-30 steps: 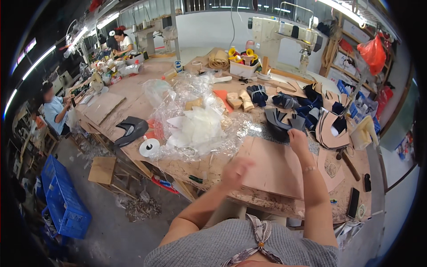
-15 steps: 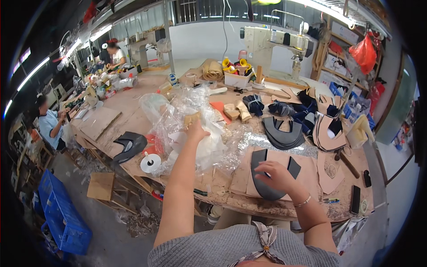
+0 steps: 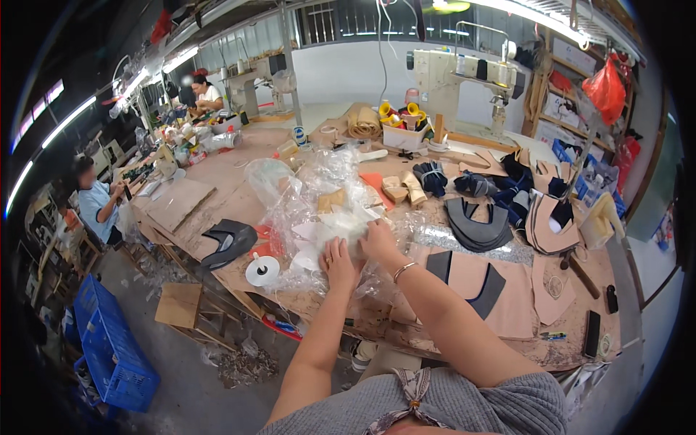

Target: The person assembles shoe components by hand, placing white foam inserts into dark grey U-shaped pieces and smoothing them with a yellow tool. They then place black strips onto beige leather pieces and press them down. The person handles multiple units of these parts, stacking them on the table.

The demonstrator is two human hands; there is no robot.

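Note:
Both my hands are at a heap of clear plastic film with thin white sheets on it. My left hand lies on the near edge of the sheets, fingers stretched out. Beside it, my right hand has its fingers bent and pressed together at the right edge of the white sheets. A tan folded piece rests on the film just beyond. Under my right forearm, a dark grey U-shaped piece lies on flat pinkish-tan sheets; the forearm hides part of it.
Stacked dark grey curved pieces and a hammer lie at the right. A white spool and a dark piece are at the left. Behind stand a box of yellow cones and a sewing machine. Two people sit far left.
My right hand has moved left from the dark U-shaped piece to the white sheets. My left hand has come back nearer, away from the tan folded piece. The view has shifted slightly.

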